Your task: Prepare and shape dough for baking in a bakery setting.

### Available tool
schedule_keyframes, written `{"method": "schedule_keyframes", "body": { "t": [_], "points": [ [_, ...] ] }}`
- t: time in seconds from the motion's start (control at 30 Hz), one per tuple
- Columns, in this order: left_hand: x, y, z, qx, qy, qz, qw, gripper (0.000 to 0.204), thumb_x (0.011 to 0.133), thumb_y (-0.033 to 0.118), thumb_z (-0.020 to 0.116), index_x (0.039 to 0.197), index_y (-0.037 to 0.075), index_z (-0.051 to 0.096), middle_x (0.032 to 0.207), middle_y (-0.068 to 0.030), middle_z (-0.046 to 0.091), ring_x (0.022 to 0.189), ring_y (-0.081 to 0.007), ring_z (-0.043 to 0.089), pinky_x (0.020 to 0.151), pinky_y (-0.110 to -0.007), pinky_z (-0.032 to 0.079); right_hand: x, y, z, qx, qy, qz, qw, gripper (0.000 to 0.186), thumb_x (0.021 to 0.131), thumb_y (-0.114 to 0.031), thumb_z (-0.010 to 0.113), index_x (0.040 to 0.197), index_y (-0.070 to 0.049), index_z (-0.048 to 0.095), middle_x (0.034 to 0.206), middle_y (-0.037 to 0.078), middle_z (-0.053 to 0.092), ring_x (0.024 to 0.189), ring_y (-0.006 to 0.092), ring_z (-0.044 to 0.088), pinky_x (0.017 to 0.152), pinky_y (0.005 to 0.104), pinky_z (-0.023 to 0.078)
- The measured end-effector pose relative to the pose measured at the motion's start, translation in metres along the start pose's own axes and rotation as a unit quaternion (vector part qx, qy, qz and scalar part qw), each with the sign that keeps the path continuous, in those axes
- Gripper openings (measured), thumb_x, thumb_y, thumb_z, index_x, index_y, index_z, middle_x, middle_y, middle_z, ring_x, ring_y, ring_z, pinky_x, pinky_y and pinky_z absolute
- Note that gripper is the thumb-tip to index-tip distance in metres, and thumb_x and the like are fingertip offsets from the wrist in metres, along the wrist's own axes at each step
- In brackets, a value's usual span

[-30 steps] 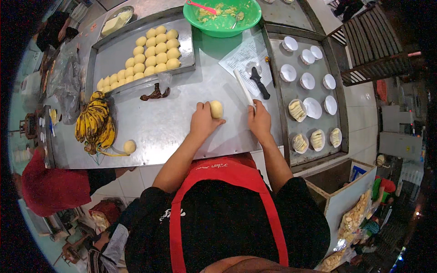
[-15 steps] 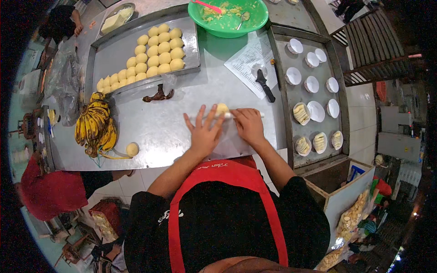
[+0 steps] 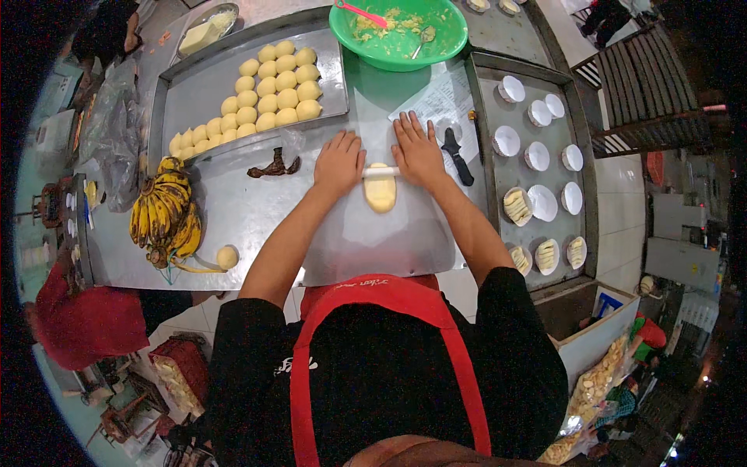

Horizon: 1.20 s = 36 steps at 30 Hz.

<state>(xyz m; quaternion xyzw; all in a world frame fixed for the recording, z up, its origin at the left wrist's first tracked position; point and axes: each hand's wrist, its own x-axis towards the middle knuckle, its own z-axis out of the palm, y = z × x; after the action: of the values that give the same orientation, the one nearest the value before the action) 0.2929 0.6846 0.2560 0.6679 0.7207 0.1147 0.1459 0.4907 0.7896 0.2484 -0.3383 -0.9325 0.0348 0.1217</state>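
A slim white rolling pin [image 3: 380, 172] lies across a flattened oval of pale yellow dough [image 3: 380, 196] on the metal table. My left hand [image 3: 339, 163] presses flat over the pin's left end, and my right hand [image 3: 419, 152] over its right end. Both hands have their fingers stretched out, pointing away from me; they cover the pin's ends. Part of the dough shows beyond the pin, with the larger part on my side. Right of my right hand lies a black-handled cutter [image 3: 457, 157], beside a printed paper sheet [image 3: 440, 101].
A metal tray [image 3: 210, 88] of round dough balls stands far left. Bananas [image 3: 161, 210] and a single dough ball [image 3: 227, 258] sit at the left. A green bowl [image 3: 405, 58] with yellow filling is at the back. On the right, another tray [image 3: 510, 78] holds white paper cups, several with shaped dough.
Both hands have moved away from me along the table, fingers now laid flat over the pin. The dough, a small round piece before, now shows as a longer flattened oval.
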Motion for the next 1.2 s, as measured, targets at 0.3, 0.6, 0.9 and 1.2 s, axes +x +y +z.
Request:
{"method": "schedule_keyframes", "body": {
  "t": [0.3, 0.6, 0.9, 1.2],
  "points": [
    [-0.074, 0.032, 0.022, 0.060, 0.108, 0.026, 0.992, 0.066, 0.089, 0.028, 0.059, 0.139, -0.012, 0.042, 0.150, -0.0318, 0.036, 0.142, -0.0436, 0.033, 0.117, -0.056, 0.026, -0.081, -0.039, -0.011, 0.021, -0.005, 0.036, 0.999, 0.052, 0.094, -0.029, 0.053, 0.140, -0.004, 0.051, 0.151, 0.015, 0.045, 0.144, 0.0298, 0.036, 0.113, 0.0565, 0.027],
    [-0.171, 0.054, 0.025, 0.030, 0.074, 0.098, 0.992, 0.063, 0.085, 0.017, 0.056, 0.139, -0.010, 0.043, 0.147, -0.0287, 0.041, 0.139, -0.0402, 0.039, 0.117, -0.052, 0.027, -0.175, -0.070, -0.030, 0.059, 0.018, 0.025, 0.998, 0.051, 0.086, -0.012, 0.061, 0.136, -0.007, 0.054, 0.140, 0.010, 0.056, 0.133, 0.0233, 0.050, 0.108, 0.0491, 0.036],
    [-0.179, 0.040, 0.018, -0.014, 0.126, 0.152, 0.980, 0.039, 0.080, 0.011, 0.063, 0.119, 0.005, 0.064, 0.129, -0.0074, 0.062, 0.118, -0.0228, 0.058, 0.095, -0.042, 0.043, -0.191, -0.068, -0.034, 0.172, -0.064, 0.065, 0.981, 0.044, 0.083, -0.005, 0.058, 0.127, -0.006, 0.058, 0.126, 0.012, 0.061, 0.125, 0.0259, 0.054, 0.110, 0.0480, 0.035],
    [-0.080, 0.016, 0.014, 0.102, 0.185, 0.110, 0.971, 0.050, 0.090, 0.028, 0.062, 0.133, 0.003, 0.055, 0.134, -0.0125, 0.057, 0.124, -0.0312, 0.051, 0.102, -0.047, 0.040, -0.087, -0.044, -0.025, 0.009, -0.024, 0.036, 0.999, 0.052, 0.095, -0.029, 0.051, 0.141, -0.003, 0.050, 0.155, 0.016, 0.038, 0.148, 0.0300, 0.028, 0.120, 0.0553, 0.017]
  ]
}}
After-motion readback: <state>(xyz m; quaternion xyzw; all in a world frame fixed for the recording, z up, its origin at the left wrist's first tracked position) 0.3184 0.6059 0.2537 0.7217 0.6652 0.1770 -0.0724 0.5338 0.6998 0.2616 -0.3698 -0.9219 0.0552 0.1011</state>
